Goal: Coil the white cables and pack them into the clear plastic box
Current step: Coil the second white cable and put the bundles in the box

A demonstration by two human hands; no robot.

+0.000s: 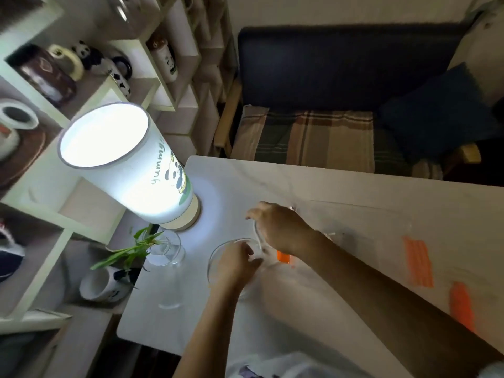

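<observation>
A white cable (215, 253) forms a round loop on the white table (341, 186), faint against the surface. My left hand (237, 266) pinches the loop at its right side. My right hand (281, 227) is just beyond it, fingers curled down over another strand of the cable (257, 231). A clear plastic box (381, 222) shows only as faint edges to the right of my right hand. A small orange piece (283, 257) lies under my right wrist; I cannot tell whether it belongs to the box.
A lit cylindrical lamp (125, 165) with a panda print stands at the table's left. A glass vase with green leaves (166, 249) sits by the left edge. Two orange strips (417, 263) (461, 306) lie on the right. Shelves stand left; a bench with a plaid cushion (313, 137) lies beyond.
</observation>
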